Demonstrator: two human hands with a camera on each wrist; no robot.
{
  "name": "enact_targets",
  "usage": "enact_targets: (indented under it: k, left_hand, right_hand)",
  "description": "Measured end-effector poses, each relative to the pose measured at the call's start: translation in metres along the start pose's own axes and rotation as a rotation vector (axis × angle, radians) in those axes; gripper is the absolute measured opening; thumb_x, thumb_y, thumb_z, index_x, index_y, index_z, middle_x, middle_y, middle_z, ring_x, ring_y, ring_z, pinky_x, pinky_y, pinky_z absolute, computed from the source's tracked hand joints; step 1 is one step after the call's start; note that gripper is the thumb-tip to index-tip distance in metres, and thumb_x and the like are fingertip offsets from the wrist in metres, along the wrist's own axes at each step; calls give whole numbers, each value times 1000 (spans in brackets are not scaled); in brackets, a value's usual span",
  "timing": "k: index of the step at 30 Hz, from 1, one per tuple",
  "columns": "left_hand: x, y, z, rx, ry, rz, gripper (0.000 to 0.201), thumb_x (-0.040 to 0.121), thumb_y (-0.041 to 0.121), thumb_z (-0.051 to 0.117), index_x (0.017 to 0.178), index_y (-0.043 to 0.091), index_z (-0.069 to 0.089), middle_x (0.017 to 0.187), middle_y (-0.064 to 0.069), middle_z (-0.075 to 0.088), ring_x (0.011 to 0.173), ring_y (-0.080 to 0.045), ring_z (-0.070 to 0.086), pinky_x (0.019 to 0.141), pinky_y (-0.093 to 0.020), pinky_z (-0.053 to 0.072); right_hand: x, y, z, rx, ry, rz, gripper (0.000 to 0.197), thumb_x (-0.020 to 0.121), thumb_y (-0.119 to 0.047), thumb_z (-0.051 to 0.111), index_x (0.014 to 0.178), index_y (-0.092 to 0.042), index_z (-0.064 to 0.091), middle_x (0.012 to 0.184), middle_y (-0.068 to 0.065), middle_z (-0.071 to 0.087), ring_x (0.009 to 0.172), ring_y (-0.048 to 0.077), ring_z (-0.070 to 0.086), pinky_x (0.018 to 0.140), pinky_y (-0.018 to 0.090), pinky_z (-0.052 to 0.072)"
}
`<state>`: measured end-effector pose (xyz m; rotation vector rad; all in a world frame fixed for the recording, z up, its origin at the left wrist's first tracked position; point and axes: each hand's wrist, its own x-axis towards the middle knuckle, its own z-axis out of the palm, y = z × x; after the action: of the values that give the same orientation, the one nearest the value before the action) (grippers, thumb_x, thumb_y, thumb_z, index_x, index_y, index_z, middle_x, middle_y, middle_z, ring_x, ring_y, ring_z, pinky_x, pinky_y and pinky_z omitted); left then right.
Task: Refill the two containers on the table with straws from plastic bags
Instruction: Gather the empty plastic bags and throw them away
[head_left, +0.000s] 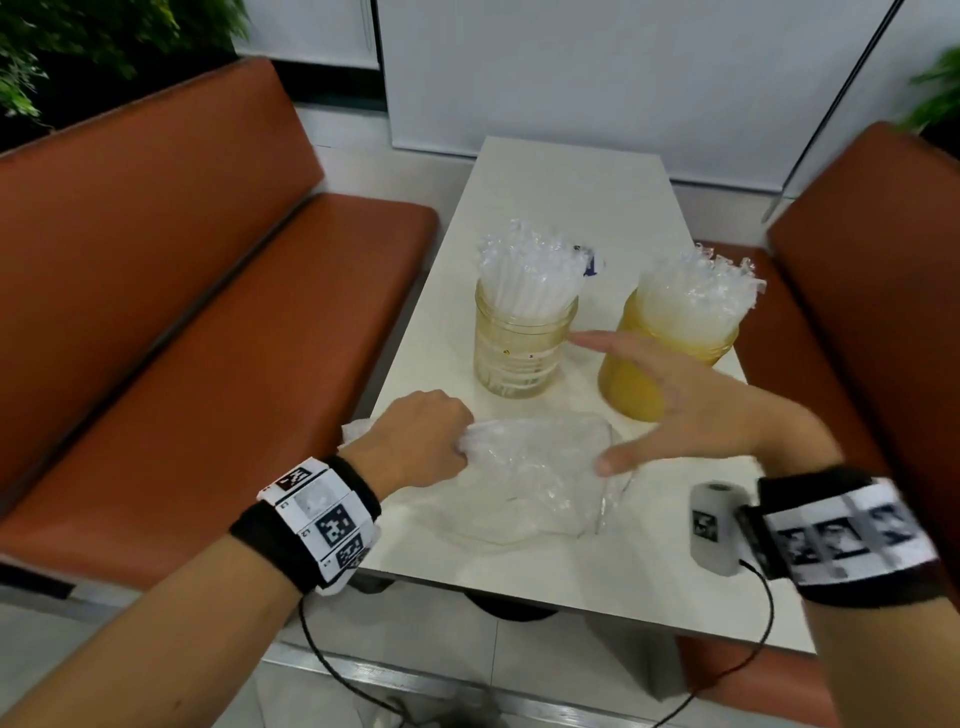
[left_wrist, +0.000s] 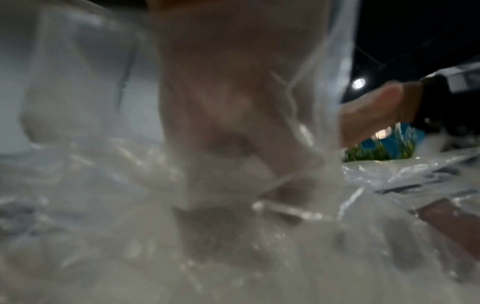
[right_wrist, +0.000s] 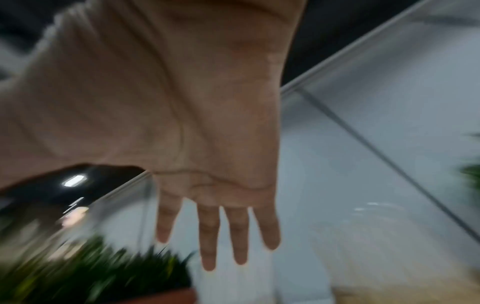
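Two containers stand on the white table (head_left: 550, 187): a clear jar (head_left: 519, 348) and a yellow jar (head_left: 644, 374), each packed with wrapped straws (head_left: 530, 270). In front of them lies a crumpled clear plastic bag (head_left: 540, 478). My left hand (head_left: 426, 441) grips the bag's left end in a fist; in the left wrist view the bag (left_wrist: 130, 205) covers the curled fingers. My right hand (head_left: 670, 400) hovers over the bag's right side in front of the yellow jar, fingers straight and spread (right_wrist: 207, 236), holding nothing.
Red-brown benches flank the table, one on the left (head_left: 208, 312) and one on the right (head_left: 872, 312). A blue-printed wrapper (head_left: 589, 262) lies behind the clear jar. A white wall panel (head_left: 623, 78) closes the far end. Plants (head_left: 62, 47) stand behind the left bench.
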<state>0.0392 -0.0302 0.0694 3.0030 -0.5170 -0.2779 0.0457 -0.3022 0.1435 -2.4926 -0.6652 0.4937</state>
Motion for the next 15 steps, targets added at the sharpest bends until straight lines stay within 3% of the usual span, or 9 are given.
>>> enact_targets:
  k: [2, 3, 4, 5, 7, 8, 9, 11, 15]
  left_hand:
    - [2, 6, -3, -93, 2, 24, 16, 84, 21, 59, 72, 15, 50, 72, 0, 52, 71, -27, 55, 54, -31, 33]
    - [3, 5, -5, -119, 12, 43, 15, 84, 21, 60, 74, 15, 52, 73, 1, 52, 71, -25, 54, 54, -31, 33]
    - [3, 3, -8, -115, 27, 63, 13, 85, 22, 61, 77, 15, 54, 76, 2, 55, 74, -24, 55, 57, -31, 34]
    - [1, -2, -8, -110, 52, 78, 11, 86, 25, 61, 82, 15, 57, 81, 3, 58, 79, -23, 57, 61, -31, 37]
    - [-6, -13, -5, -135, 75, 91, 18, 84, 34, 66, 95, 20, 63, 97, 8, 62, 93, -20, 60, 71, -31, 42]
    - [-12, -17, -3, -147, 52, 97, 29, 81, 41, 68, 103, 24, 64, 107, 12, 61, 99, -17, 60, 78, -31, 44]
    - [-20, -21, -1, -144, 2, 91, 41, 76, 49, 71, 111, 30, 61, 112, 15, 59, 102, -15, 59, 83, -34, 45]
    - [-33, -31, 2, -161, -100, 63, 53, 71, 53, 74, 118, 39, 53, 105, 16, 64, 95, -15, 61, 83, -38, 47]
    - [-50, -54, 12, -729, -2, 7, 17, 87, 23, 77, 101, 27, 70, 86, 15, 70, 78, 0, 63, 71, -17, 46]
  right_hand:
    - [24, -17, 35, -381, 9, 35, 134, 39, -91, 71, 152, -52, 11, 158, -15, 31, 146, 13, 27, 121, 48, 17]
    - [35, -19, 52, -506, -34, 58, 134, 38, -92, 67, 152, -50, 11, 155, -11, 38, 144, 20, 32, 119, 51, 19]
    - [43, -19, 63, -540, -50, 78, 125, 43, -86, 71, 150, -48, 18, 148, -8, 47, 138, 23, 42, 113, 47, 29]
    - [49, -16, 69, -520, -26, 86, 105, 54, -74, 76, 144, -45, 31, 137, -6, 57, 127, 24, 53, 100, 39, 40]
    - [56, -11, 72, -498, 84, 24, 51, 76, -43, 74, 123, -37, 55, 106, -4, 67, 100, 23, 65, 71, 27, 41]
    - [58, -10, 74, -503, 92, 1, 34, 82, -33, 69, 114, -34, 60, 95, -3, 66, 90, 22, 65, 65, 27, 39]
    - [58, -7, 74, -507, 79, -13, 26, 84, -27, 66, 109, -33, 62, 88, -3, 64, 84, 22, 63, 63, 27, 38]
    - [60, 6, 73, -499, 71, 1, 22, 86, -21, 63, 105, -31, 62, 79, -4, 55, 76, 22, 56, 61, 27, 36]
    - [57, 31, 68, -346, 137, -8, 17, 83, -15, 71, 97, -24, 69, 66, -6, 55, 65, 23, 55, 55, 31, 42]
